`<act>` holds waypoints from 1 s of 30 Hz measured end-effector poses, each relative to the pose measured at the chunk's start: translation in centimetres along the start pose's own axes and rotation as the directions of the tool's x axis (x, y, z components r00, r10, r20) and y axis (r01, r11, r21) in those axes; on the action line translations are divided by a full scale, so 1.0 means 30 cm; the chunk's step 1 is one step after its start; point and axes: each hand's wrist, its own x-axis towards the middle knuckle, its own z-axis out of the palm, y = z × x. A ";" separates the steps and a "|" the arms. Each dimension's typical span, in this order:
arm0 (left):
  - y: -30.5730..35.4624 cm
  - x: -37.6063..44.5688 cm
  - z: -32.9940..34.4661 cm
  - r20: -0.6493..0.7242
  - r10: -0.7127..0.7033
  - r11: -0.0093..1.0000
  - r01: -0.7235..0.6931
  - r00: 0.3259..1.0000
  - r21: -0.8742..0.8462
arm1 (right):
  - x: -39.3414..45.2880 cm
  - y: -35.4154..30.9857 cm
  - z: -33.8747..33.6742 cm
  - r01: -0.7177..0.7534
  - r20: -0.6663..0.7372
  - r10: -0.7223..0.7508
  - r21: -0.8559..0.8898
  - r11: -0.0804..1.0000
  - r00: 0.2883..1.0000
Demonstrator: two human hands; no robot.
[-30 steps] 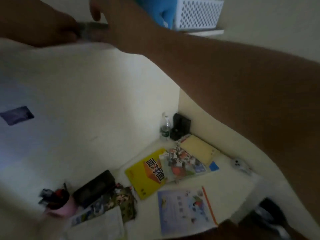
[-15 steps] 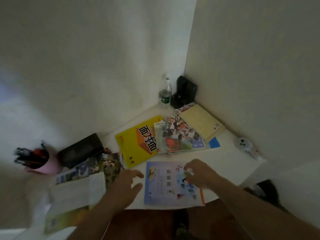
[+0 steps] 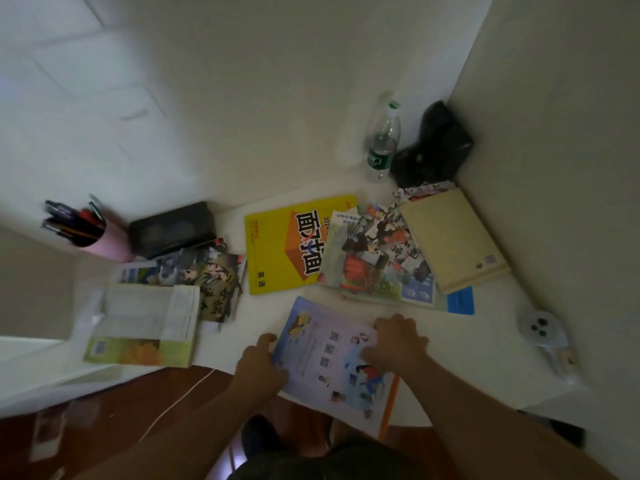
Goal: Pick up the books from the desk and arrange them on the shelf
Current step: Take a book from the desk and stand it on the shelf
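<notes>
Both hands now on booklet at surface's near edge: left hand pinches its side, right hand flat on top. Thin, floppy; lift w/ spine.

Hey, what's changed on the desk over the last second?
Both arms came down from the shelf to the desk. The left hand now grips the left edge of the pale blue book, and the right hand presses on its cover; the book has turned and juts over the desk edge. The yellow book, bottle and pen cup stayed put.
</notes>
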 end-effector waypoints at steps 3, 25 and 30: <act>-0.008 -0.028 0.043 -0.046 0.285 0.906 -0.253 0.957 0.339 | 0.013 -0.017 -0.050 0.105 0.081 -0.113 0.094 0.990 0.990; 0.304 -0.204 -0.281 0.070 0.104 -0.162 0.086 0.992 -0.983 | -0.131 -0.144 -0.251 -0.206 0.215 -0.392 0.976 0.064 0.895; 0.298 -0.219 -0.269 0.111 0.099 -0.165 0.126 0.989 -0.978 | -0.129 -0.119 -0.256 -0.228 0.140 -0.307 0.934 -0.273 0.941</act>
